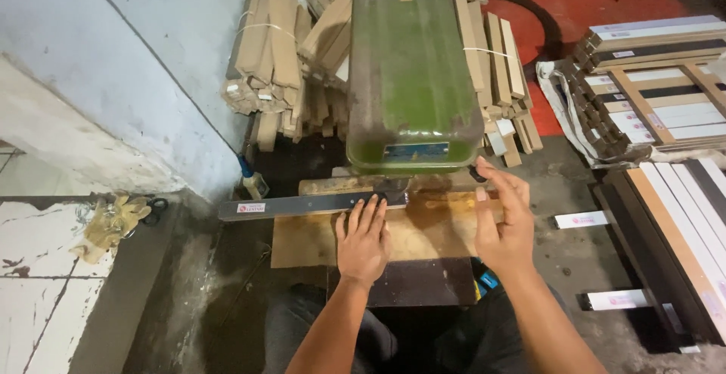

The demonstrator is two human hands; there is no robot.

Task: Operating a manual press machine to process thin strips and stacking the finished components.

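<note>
Fingers of the left hand (363,242) lie flat and slightly spread, tips pressing on the dark strip (302,206) right at the front lip of the green machine (412,71). Right hand (505,219) sits to the right of the machine, fingers loosely open and curled over a wooden strip (461,206), thumb near a black knob (478,171); no firm pinch visible. Dark strip lies flat on the wooden desk (318,242), running left from under the machine head and overhanging the desk edge.

Risks, judged from this layout:
- Left fingertips are just beside the working point under the head. If the strip slips or jumps, they could slide in.
- Long left overhang is unsupported; its weight could tip or twist the strip and spoil alignment.
- Right hand's grip looks light; the wooden strip could shift.
- What tool sits under the head is hidden, so the exact hazard cannot be told.

Bundled sticks (268,49) stand behind the machine, well apart.
</note>
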